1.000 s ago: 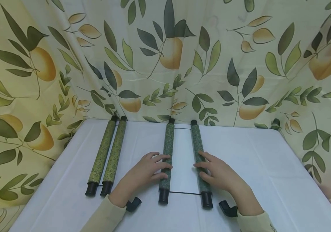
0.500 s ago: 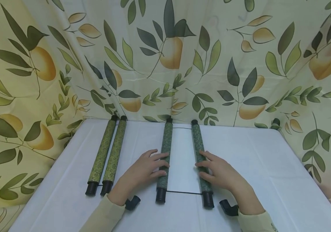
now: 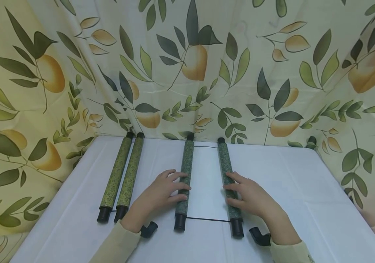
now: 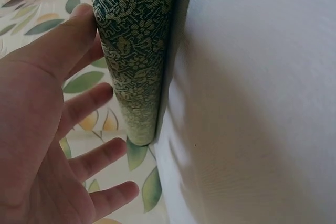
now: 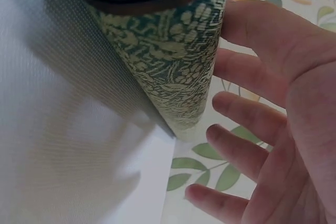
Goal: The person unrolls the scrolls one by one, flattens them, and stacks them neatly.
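A scroll with two dark green patterned rolls and black end knobs lies on the white table in the head view. Its left roll (image 3: 184, 157) and right roll (image 3: 225, 160) stand apart, a white strip (image 3: 206, 182) with thin dark edges between them. My left hand (image 3: 162, 191) touches the left roll with spread, slightly bent fingers; its thumb (image 4: 79, 27) lies against the green brocade in the left wrist view. My right hand (image 3: 251, 195) touches the right roll with its fingers loosely spread. Green-and-gold brocade (image 5: 173, 61) fills the middle of the right wrist view.
A second scroll in yellow-green brocade (image 3: 129, 175) lies at the left, its two rolls close together. Black curved pieces (image 3: 149, 229) show by both wrists. Leaf-and-fruit patterned cloth (image 3: 181, 65) hangs behind the white table (image 3: 289, 175).
The left roll has slid left with my left hand, and the right roll has shifted slightly right with my right hand. The white strip between them is wider.
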`<state>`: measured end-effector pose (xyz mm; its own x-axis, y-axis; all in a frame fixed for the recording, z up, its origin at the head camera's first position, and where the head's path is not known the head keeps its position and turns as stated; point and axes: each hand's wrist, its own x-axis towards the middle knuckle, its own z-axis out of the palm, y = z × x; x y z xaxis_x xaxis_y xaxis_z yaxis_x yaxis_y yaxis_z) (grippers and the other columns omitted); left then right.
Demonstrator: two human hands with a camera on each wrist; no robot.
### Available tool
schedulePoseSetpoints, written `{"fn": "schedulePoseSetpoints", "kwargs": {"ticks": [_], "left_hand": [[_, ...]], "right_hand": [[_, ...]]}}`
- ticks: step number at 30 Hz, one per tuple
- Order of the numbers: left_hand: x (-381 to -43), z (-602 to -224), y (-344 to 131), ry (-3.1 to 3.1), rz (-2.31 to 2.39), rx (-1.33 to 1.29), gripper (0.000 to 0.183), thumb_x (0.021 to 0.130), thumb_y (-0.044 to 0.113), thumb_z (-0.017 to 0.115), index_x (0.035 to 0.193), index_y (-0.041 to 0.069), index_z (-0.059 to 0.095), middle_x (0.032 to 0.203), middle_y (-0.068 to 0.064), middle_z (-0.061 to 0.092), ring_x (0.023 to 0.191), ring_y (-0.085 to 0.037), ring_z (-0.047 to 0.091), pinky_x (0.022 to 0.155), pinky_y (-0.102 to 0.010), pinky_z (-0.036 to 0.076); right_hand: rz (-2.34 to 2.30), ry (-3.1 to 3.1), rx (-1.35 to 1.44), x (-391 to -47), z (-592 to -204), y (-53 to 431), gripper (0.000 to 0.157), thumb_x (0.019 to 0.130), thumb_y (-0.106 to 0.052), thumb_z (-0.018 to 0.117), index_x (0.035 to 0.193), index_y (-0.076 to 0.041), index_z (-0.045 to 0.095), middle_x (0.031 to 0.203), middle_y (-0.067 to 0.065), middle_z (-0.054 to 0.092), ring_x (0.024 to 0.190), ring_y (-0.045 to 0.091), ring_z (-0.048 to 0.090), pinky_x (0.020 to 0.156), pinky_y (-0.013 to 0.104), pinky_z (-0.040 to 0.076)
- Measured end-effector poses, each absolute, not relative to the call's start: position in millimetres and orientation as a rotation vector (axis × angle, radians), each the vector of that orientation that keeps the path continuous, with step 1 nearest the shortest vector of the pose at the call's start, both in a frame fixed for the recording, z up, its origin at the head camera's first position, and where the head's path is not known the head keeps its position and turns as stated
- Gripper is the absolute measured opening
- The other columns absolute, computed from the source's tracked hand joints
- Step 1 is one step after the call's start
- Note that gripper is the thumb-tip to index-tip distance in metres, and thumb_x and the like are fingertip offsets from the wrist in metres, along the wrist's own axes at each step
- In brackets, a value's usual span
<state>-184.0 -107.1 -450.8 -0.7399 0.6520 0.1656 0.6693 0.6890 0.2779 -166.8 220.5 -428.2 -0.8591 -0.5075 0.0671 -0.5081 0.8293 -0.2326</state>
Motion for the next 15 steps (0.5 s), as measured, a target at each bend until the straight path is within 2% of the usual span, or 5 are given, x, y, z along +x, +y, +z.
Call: {"fn": "schedulePoseSetpoints", "kwargs": {"ticks": [4, 15], "left_hand": [[-184.0, -450.6, -107.9, -2.851, -0.566, -1.096, 0.035, 0.095, 0.050, 0.060, 0.126, 0.034, 0.067, 0.155, 0.004, 0.044, 0.144, -0.041, 0.034, 0.115, -0.058, 0.026], [-186.2, -451.4, -110.1, -2.880, -0.472, -1.056, 0.041, 0.096, 0.054, 0.057, 0.132, 0.036, 0.064, 0.152, 0.004, 0.046, 0.142, -0.037, 0.037, 0.115, -0.055, 0.028]], "right_hand": [[0.380, -3.015, 0.825, -167.5, -428.3, 221.6, 0.041, 0.084, -0.030, 0.078, 0.121, -0.012, 0.073, 0.151, 0.015, 0.047, 0.137, 0.040, 0.045, 0.104, 0.052, 0.044], [0.400, -3.038, 0.800, -165.6, -423.2, 225.3, 0.035, 0.086, -0.026, 0.077, 0.119, -0.015, 0.074, 0.151, 0.016, 0.047, 0.135, 0.043, 0.046, 0.102, 0.055, 0.045]]}}
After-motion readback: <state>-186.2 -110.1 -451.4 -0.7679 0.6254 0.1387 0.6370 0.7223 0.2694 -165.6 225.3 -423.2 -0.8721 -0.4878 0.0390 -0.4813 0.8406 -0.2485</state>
